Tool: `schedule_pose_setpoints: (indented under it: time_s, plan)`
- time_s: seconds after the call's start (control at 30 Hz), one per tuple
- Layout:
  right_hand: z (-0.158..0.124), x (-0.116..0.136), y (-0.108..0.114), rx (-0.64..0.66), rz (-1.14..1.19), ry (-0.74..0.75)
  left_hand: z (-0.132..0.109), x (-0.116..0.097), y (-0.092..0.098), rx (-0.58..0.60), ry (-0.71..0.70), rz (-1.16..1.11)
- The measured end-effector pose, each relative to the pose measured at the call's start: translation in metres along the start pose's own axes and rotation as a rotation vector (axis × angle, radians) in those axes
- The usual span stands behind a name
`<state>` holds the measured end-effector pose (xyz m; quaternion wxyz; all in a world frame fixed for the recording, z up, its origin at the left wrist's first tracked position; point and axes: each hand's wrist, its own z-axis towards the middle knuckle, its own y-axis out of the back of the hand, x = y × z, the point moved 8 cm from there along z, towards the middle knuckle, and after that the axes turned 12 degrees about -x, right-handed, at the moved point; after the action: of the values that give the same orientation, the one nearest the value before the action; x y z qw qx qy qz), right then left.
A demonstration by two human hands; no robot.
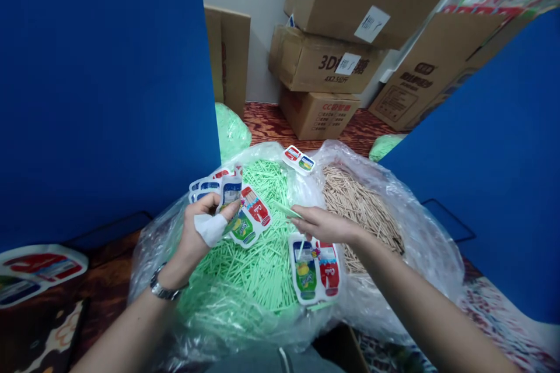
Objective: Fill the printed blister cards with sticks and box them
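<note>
My left hand, with white tape or tissue around its thumb side, grips a fan of bottle-shaped pouches printed with red cola and green soda bottles. A few green sticks are pinched in the fingers of my right hand. Below that hand lies another pouch. Green candy-like sticks fill the clear plastic bag under both hands. Brown sticks lie in a bag on the right. One more pouch rests at the far edge between the bags.
Cardboard boxes are stacked at the back. Large blue panels stand on the left and right. A pouch lies at the far left. Behind the left panel's edge is a green-filled bag.
</note>
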<state>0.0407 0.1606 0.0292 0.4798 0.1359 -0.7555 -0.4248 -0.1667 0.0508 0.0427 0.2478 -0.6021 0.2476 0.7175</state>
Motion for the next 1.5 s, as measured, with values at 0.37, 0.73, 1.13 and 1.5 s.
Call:
schedule_pose_setpoints:
  time_s: [0.37,0.73,1.13,1.5]
  plan:
    - [0.018,-0.010,-0.057,0.017,1.104,-0.190,0.014,0.002,-0.044,-0.002,-0.130,0.073]
    - [0.017,0.022,-0.061,0.240,1.379,-0.108,0.008,-0.026,-0.087,0.192,-0.411,0.247]
    - [0.014,0.013,-0.034,-0.367,1.003,-0.068,0.006,-0.020,-0.062,-0.059,-0.344,0.140]
    - [0.003,0.027,-0.025,-0.344,0.493,0.074,0.000,-0.012,-0.063,0.036,-0.253,0.090]
